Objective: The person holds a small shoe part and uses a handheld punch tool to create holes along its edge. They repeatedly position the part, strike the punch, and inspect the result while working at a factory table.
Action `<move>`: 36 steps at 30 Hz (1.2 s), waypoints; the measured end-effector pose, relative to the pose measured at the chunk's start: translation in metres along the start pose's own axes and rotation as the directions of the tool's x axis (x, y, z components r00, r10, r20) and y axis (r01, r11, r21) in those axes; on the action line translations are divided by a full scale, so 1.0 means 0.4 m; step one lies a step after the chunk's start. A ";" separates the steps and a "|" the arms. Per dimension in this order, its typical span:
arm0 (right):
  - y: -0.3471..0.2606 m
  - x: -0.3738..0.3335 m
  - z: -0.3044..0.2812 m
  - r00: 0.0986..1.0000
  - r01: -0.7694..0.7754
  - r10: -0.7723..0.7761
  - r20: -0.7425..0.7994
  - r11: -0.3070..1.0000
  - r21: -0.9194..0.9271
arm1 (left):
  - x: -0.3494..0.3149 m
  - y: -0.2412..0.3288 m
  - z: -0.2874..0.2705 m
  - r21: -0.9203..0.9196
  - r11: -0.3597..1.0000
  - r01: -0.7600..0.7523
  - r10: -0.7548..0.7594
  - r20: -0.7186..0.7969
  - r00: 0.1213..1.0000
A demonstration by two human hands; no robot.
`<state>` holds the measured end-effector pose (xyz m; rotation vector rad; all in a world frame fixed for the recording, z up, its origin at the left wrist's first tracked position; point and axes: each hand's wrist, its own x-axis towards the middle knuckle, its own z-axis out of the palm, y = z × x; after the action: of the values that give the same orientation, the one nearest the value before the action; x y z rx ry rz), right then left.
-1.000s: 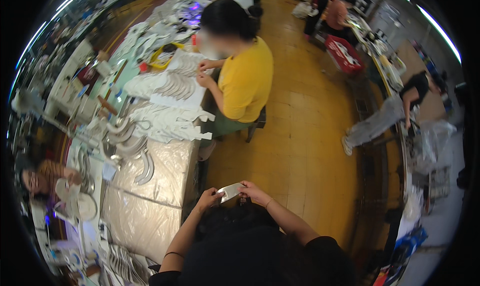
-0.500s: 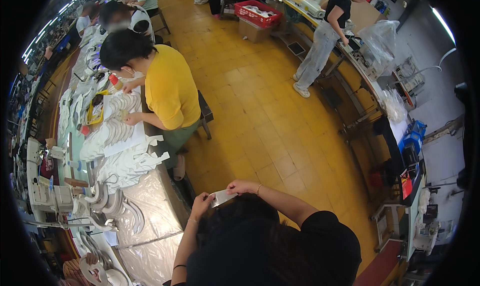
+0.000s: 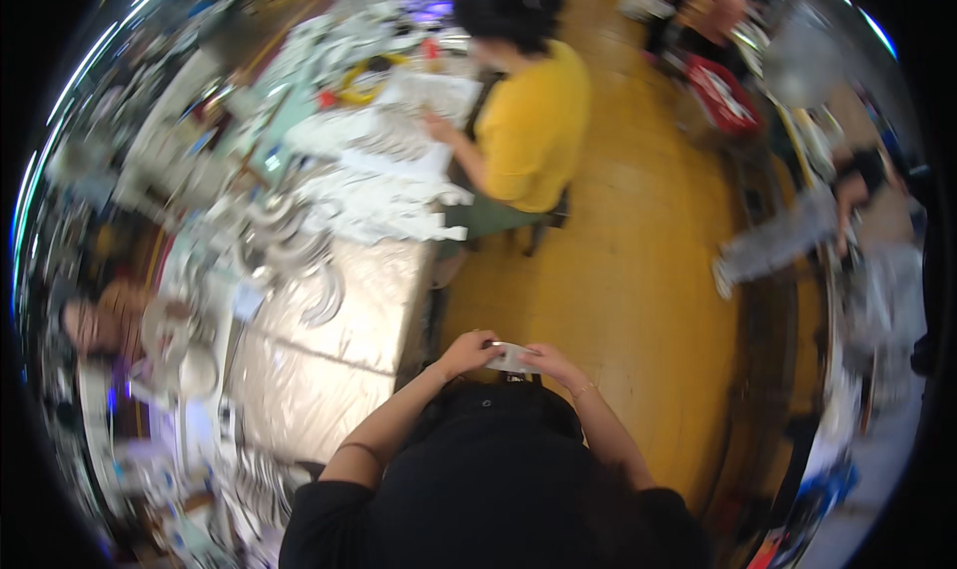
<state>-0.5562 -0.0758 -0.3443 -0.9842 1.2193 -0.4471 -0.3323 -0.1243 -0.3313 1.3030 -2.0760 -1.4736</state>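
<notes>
A small, flat white piece (image 3: 511,357) is stretched between my two hands, close in front of my body. It looks like a cut shoe part, though blur hides its details. My left hand (image 3: 469,354) pinches its left end, fingers closed. The right end is gripped by my right hand (image 3: 551,364), which wears a thin bracelet at the wrist. To the left of my hands is a worktable (image 3: 349,395) covered with clear plastic. Curved grey-white pieces (image 3: 284,235) lie on it farther off.
A co-worker in a yellow top (image 3: 533,121) sits along the table, one hand at rows of white pieces (image 3: 394,131). Another person (image 3: 783,235) stands at the right-hand bench. A red crate (image 3: 720,96) stands far right. Yellow tiled floor (image 3: 638,320) runs between the benches.
My view has swung to the left, so the table and co-worker appear farther right. Both hands have come level in front of me, still holding the white piece.
</notes>
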 end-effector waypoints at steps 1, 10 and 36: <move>-0.010 0.001 0.003 1.000 -0.003 0.003 0.003 1.000 0.012 | -0.003 -0.005 -0.003 -0.035 0.999 0.019 -0.019 0.004 1.000; -0.076 0.044 0.031 0.996 -0.028 0.018 0.092 0.994 0.107 | -0.065 -0.053 -0.026 -0.015 0.998 0.067 -0.068 -0.319 0.945; -0.392 0.082 0.102 0.921 0.104 -0.197 0.337 0.956 0.274 | -0.200 0.171 -0.172 -0.678 0.721 -0.143 -0.248 -0.445 0.861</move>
<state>-0.4758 -0.1685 -0.2333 -0.8963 0.7361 -0.5036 -0.2773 -0.0978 -0.2215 1.2371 -0.9798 -1.4906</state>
